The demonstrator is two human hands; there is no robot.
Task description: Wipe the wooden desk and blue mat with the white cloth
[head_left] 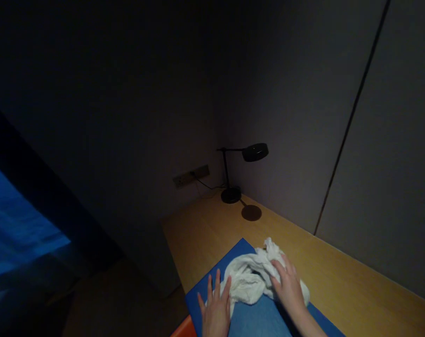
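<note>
A crumpled white cloth lies in loose folds on a blue mat on the wooden desk. At the cloth's left edge, my left hand rests palm down with its fingers spread apart. My right hand is on the right part of the cloth, its fingers bent into the bunched fabric. Part of the cloth is hidden beneath that hand.
A black desk lamp stands at the desk's far corner, its cord running to a wall socket strip. Walls border the desk's far side and right. An orange edge shows below the mat. At left is a blue-lit window.
</note>
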